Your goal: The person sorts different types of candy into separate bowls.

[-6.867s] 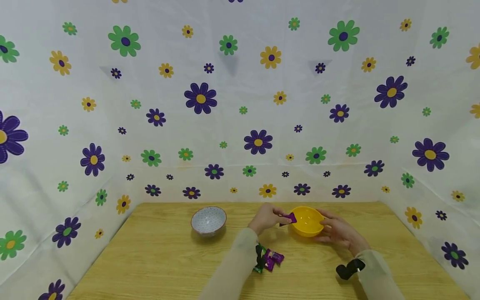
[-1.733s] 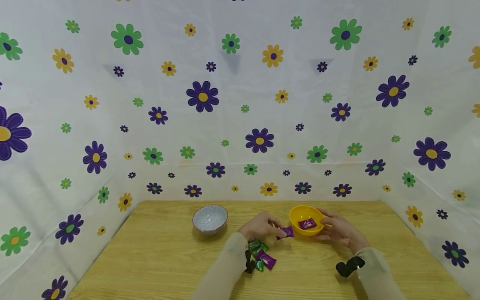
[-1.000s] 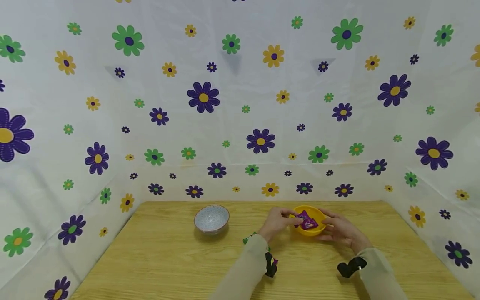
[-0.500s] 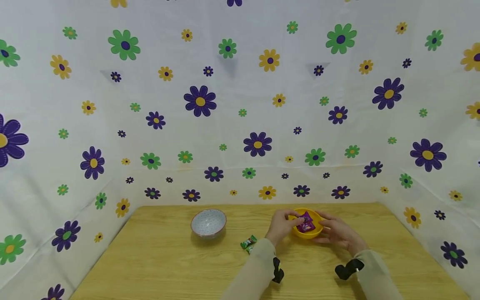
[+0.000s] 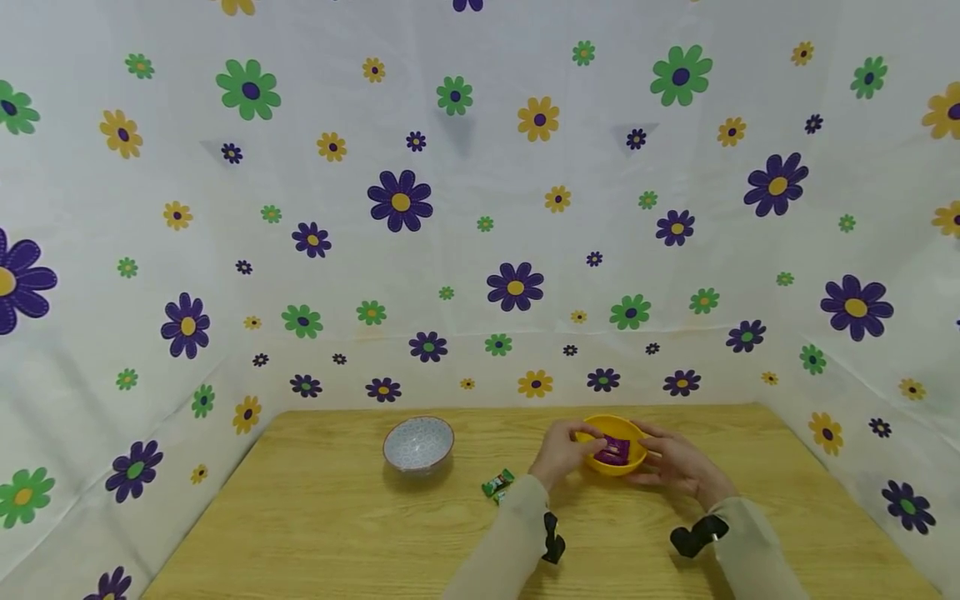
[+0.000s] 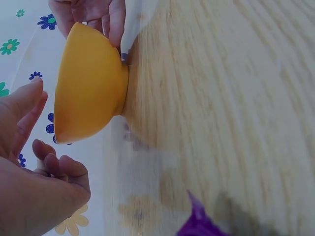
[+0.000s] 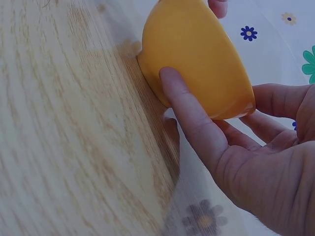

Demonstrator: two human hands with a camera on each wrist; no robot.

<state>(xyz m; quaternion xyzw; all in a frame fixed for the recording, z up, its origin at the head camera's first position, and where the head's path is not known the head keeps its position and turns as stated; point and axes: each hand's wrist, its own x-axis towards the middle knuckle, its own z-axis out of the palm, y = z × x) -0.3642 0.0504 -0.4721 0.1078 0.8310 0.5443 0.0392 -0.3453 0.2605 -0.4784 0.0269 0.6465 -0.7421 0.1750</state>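
A yellow bowl stands upright on the table, with purple-wrapped candies inside. My right hand holds its right side, fingers against the outer wall; the right wrist view shows one finger lying low along the bowl. Over the left rim is my left hand. In the left wrist view its thumb and fingers are apart, with nothing seen between them. Green-wrapped candies lie left of my left forearm, partly hidden by the sleeve. A purple wrapper tip shows on the table below that hand.
A pale patterned bowl with a reddish rim stands on the left of the wooden table. Flower-printed white sheeting encloses the table at the back and sides.
My left hand has carried a purple-wrapped candy from the table to the yellow bowl and let it go; the candies have settled inside. My right hand has stayed on the bowl.
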